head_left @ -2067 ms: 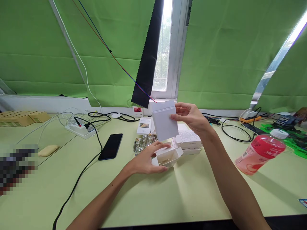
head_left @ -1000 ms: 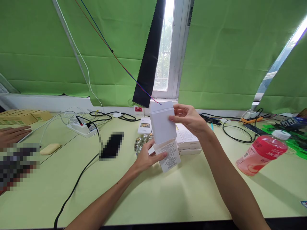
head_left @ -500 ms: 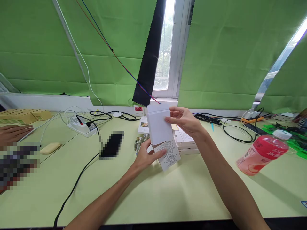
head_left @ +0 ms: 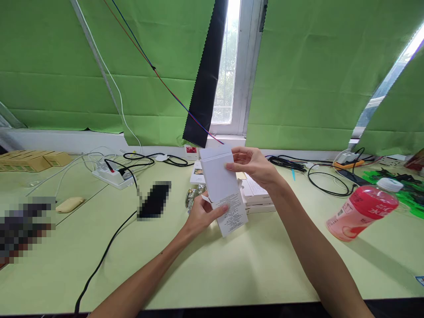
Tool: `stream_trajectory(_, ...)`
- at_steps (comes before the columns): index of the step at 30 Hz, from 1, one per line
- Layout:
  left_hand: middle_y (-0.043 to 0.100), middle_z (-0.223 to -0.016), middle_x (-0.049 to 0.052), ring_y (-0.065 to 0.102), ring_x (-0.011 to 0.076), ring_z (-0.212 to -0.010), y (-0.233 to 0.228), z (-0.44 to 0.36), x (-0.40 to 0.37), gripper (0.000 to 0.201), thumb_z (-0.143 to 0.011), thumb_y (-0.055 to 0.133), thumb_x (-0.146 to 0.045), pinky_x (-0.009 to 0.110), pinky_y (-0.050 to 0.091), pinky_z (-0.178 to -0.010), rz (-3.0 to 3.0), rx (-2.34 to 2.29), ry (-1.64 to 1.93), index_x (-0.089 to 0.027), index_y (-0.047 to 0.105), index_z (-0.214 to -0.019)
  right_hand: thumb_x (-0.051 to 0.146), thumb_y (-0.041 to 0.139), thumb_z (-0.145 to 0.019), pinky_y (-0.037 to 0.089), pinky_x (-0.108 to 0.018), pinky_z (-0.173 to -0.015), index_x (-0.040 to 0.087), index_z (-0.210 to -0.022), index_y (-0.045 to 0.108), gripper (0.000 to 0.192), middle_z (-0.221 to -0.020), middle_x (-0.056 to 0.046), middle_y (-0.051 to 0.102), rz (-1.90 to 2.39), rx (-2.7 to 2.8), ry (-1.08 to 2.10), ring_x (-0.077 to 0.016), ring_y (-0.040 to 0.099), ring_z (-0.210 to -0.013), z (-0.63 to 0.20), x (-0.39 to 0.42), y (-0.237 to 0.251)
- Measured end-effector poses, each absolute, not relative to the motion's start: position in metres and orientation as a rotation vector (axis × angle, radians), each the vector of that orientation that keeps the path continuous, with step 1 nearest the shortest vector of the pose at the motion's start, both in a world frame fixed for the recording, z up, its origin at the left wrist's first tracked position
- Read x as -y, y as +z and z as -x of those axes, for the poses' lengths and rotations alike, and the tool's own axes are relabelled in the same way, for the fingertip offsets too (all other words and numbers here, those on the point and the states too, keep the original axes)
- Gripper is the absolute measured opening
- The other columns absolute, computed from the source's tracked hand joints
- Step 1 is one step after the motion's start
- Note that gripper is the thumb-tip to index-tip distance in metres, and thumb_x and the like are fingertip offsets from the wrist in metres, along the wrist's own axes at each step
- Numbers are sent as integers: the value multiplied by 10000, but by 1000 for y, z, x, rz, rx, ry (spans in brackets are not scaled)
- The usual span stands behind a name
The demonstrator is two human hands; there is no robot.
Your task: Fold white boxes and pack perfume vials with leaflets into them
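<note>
Slid lower since before: white sleeve (head_left: 217, 176), pinched by right hand (head_left: 252, 165), probably over printed box (head_left: 233, 216) gripped by left hand (head_left: 198, 214) at seven o'clock; needs alignment.

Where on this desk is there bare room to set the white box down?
Bare desk lies in front, between the two forearms and on toward the pink bottle. Another patch sits between the black cable and the left hand. Behind the white box it is crowded: stacked boxes, foil packets, cables along the wall.
</note>
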State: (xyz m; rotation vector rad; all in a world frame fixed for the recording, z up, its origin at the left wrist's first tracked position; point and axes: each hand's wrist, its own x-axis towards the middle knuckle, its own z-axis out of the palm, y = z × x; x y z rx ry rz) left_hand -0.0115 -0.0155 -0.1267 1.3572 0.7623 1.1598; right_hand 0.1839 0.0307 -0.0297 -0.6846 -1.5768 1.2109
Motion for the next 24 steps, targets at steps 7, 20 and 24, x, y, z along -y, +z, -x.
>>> stream_trajectory(7, 785, -1090, 134, 751, 329, -1017, -130, 12, 15, 463, -730, 863, -426, 420, 630, -847, -1370, -716, 1197, -154, 715, -1074, 349, 951, -588, 563, -375, -804, 193, -1007, 763, 485, -946, -56, 770, 718, 1592, 1213, -203, 710, -857, -180, -28, -29)
stream_trajectory(20, 773, -1129, 158, 746, 337, -1024, -137, 13, 12, 502, -749, 850, -435, 432, 621, -863, -1338, -724, 1296, -133, 693, -1118, 373, 962, -550, 564, -338, -771, 173, -952, 742, 500, -902, -49, 760, 696, 1693, 1229, -193, 696, -847, -178, -31, -34)
stream_trajectory(24, 777, -1115, 147, 745, 317, -1012, -136, 12, 12, 488, -749, 849, -432, 409, 618, -849, -1344, -732, 1328, -136, 690, -1103, 390, 945, -587, 564, -330, -782, 176, -944, 743, 463, -931, -53, 765, 697, 1726, 1215, -187, 699, -854, -178, -30, -33)
